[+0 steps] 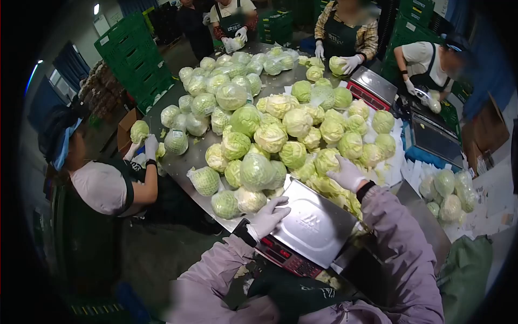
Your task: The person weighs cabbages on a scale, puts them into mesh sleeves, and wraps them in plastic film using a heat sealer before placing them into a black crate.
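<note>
My left grip is loosely spread at the scale edge; my right grip has a cabbage by its fingertips, honestly can't tell if it's clamped on.

Many green cabbages on a gray tabletop, left hand by a shiny scale — right hand by the cabbages

The scale pan is smooth, glossy metal, the bare cabbages wrinkled, the crates plastic.
</note>
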Action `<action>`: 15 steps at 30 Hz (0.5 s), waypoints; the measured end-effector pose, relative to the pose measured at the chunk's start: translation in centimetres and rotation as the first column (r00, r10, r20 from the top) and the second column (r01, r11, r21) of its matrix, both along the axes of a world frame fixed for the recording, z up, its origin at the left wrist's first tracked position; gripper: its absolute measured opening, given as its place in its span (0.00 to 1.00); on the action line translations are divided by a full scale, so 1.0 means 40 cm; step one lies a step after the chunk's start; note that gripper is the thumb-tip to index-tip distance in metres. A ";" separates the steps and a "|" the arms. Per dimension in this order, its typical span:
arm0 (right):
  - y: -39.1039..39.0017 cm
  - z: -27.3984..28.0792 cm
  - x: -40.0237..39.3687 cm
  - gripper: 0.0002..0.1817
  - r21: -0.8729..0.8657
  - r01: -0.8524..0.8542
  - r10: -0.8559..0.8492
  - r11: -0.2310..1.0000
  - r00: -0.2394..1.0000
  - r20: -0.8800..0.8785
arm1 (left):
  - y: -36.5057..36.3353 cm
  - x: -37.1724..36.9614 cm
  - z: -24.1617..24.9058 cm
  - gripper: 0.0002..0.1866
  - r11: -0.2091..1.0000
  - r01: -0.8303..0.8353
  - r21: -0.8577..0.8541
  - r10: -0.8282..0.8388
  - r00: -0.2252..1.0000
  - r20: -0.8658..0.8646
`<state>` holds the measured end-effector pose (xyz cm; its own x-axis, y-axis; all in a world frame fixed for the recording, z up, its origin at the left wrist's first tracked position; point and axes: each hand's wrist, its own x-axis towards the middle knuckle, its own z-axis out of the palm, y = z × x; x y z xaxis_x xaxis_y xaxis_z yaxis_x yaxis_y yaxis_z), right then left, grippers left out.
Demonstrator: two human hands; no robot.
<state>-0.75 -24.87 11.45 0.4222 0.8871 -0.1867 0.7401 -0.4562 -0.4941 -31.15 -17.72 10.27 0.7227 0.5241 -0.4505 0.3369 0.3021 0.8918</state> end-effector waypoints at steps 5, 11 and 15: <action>0.239 -0.167 0.011 0.57 -0.324 0.201 -0.096 0.924 0.946 0.310 | 0.211 0.006 0.069 0.23 0.991 -0.089 0.100 0.074 0.987 0.145; 0.236 -0.331 0.058 0.53 -0.137 0.351 -0.247 0.926 0.840 0.483 | 0.244 0.004 -0.014 0.20 0.998 -0.049 0.026 0.042 0.972 0.232; 0.185 -0.305 0.052 0.50 0.126 0.282 -0.309 0.951 0.889 0.337 | 0.216 0.015 -0.049 0.18 0.986 -0.015 -0.165 0.053 0.972 0.227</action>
<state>1.32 -17.49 -0.76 0.6931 0.7163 0.0802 0.7070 -0.6540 -0.2690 -30.53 -9.07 8.31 0.7997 0.4847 -0.3543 0.1151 0.4555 0.8828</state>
